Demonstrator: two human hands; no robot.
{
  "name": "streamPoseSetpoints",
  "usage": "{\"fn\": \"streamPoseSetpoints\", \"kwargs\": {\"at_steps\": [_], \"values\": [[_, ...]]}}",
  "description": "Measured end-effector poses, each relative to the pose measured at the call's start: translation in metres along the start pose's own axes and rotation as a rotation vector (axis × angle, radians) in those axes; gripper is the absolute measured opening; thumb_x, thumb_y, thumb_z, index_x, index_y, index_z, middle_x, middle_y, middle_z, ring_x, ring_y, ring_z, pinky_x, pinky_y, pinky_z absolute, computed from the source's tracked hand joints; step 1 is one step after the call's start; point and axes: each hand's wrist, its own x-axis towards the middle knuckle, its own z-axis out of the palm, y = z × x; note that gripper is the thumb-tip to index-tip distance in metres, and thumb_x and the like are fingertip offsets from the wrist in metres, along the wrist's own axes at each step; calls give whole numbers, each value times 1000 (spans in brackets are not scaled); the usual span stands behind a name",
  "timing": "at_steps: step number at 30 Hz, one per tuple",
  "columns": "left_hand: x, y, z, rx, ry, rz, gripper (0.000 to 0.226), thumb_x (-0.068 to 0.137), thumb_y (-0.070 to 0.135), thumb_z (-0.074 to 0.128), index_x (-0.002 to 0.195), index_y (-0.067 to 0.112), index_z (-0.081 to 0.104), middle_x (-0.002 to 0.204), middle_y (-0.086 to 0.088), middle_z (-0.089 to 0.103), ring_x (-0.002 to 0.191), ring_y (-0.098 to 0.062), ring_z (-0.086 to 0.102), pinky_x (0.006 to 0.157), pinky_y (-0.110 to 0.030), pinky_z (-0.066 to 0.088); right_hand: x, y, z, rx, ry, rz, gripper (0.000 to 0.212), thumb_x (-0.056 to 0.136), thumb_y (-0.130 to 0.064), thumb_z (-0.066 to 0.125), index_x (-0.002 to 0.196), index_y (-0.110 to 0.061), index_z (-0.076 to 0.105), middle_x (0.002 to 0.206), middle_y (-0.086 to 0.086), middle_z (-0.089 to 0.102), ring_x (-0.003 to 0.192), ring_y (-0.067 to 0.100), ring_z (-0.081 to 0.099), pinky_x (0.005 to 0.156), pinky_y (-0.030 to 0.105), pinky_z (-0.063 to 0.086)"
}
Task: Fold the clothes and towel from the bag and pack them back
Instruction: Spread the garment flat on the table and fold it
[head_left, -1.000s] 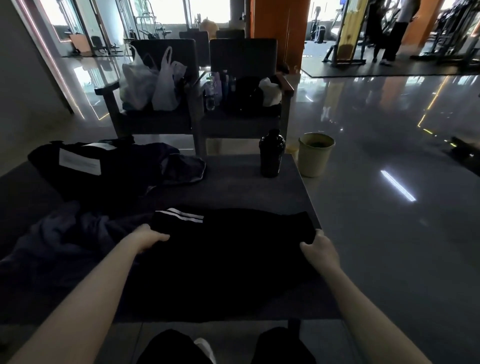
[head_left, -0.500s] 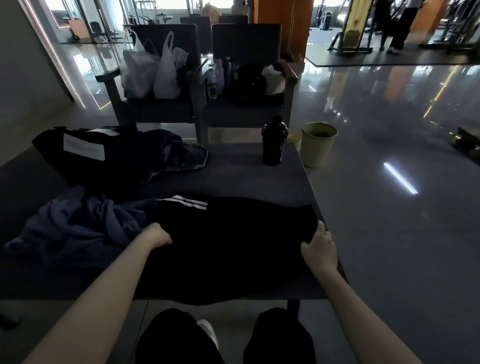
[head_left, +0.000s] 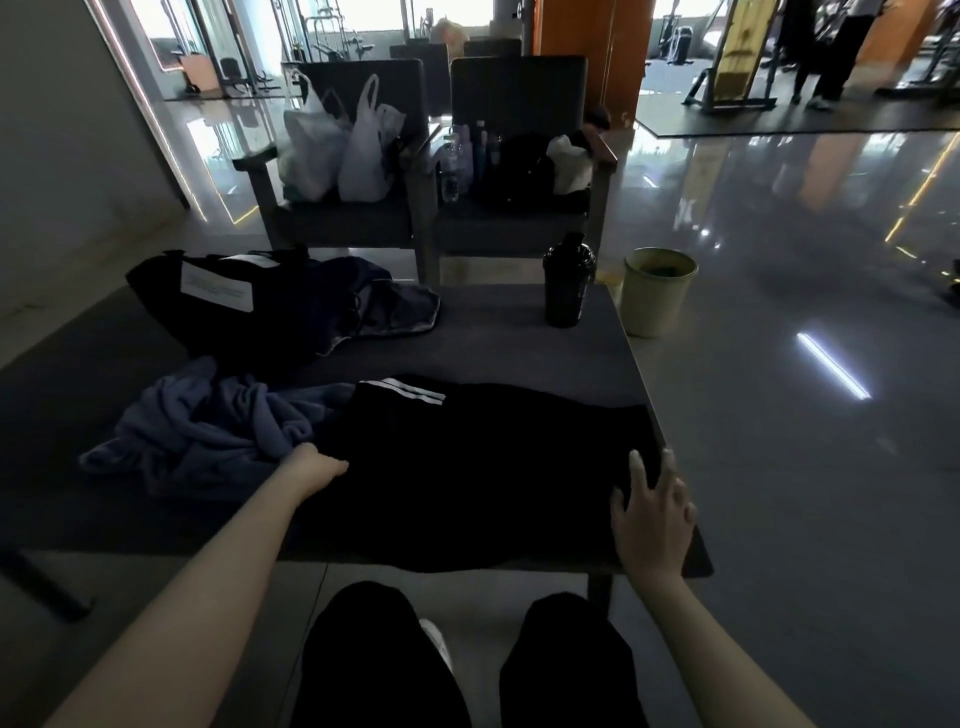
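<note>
A black garment (head_left: 483, 467) with white stripes lies flat across the near part of the dark table (head_left: 493, 332). My left hand (head_left: 317, 465) grips its left edge, with the fingers tucked out of sight in the cloth. At the garment's right edge, by the table's corner, my right hand (head_left: 652, 514) rests with spread fingers. A crumpled blue towel (head_left: 208, 431) lies just left of the garment. The black bag (head_left: 249, 306) with a white label sits at the far left of the table, and a dark blue garment (head_left: 395, 312) spills from it.
A black bottle (head_left: 568, 280) stands at the table's far right edge. A green bin (head_left: 658, 291) is on the floor beside it. Two chairs (head_left: 358, 218) behind the table hold white plastic bags (head_left: 337, 150) and other items. My knees are below the near edge.
My right hand has let go of the garment's right edge and spread its fingers. My left hand stays on the left edge. The view has tilted down a little.
</note>
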Motion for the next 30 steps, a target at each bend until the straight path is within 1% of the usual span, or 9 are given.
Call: {"fn": "streamPoseSetpoints", "kwargs": {"at_steps": [3,5,9,12,17,19,21,24,30], "values": [[-14,-20,-4,-133,-178,-54,84,84,39,69,146,3,25,144,-18,40,125,-38,44,99,-45,42,-15,9,0,-162,-80,-44,46,91,-33,55,135,-19,52,152,14,29,134,37,32,102,58,28],[-23,-33,-4,-95,-224,-105,74,82,31,73,139,4,34,134,-17,49,116,-36,51,94,-48,48,-14,7,-7,-234,-64,-76,46,92,-33,52,136,-20,50,154,11,24,141,33,20,107,59,11],[-40,-38,0,-275,-123,-114,49,88,12,65,128,3,38,110,-17,56,81,-31,62,68,-40,53,-28,-16,-16,-18,-95,-422,47,86,-41,53,126,-17,59,139,8,50,130,29,44,109,53,21],[-46,-34,1,-522,-103,-81,38,95,13,56,130,5,44,119,-17,54,76,-29,57,69,-38,48,-48,-24,-9,-75,-342,-501,61,93,-58,30,145,-26,32,155,1,25,144,21,18,115,46,6],[-47,-26,-1,-804,-30,-57,43,98,12,48,139,17,40,133,-16,49,80,-28,55,77,-41,46,-39,-38,-13,-164,-349,-480,73,90,-65,33,149,-26,19,159,1,4,146,24,1,113,53,-5],[-48,-20,2,-858,-42,-53,42,99,12,46,139,19,40,129,-15,50,78,-26,54,70,-39,47,-41,-52,-10,-150,-317,-592,81,83,-69,35,150,-26,17,159,0,8,146,23,7,113,54,-3],[-48,-15,5,-904,-52,-63,43,99,11,43,140,21,39,117,-14,54,76,-24,54,63,-37,47,-51,-69,-4,-150,-318,-704,86,74,-68,47,146,-24,31,151,2,33,138,25,32,112,56,10],[-48,-9,6,-973,-54,-84,47,99,8,41,142,24,35,99,-11,55,75,-23,54,62,-37,46,-63,-89,10,-72,-249,-699,62,61,-56,77,112,-23,65,108,-2,65,103,23,64,100,53,35],[-39,4,-1,-1111,-32,-108,35,102,15,34,137,15,39,84,-9,57,73,-21,57,69,-37,47,-34,-100,7,212,-291,-566,27,91,-37,56,105,-17,68,106,-1,68,108,19,57,105,37,27]]}}
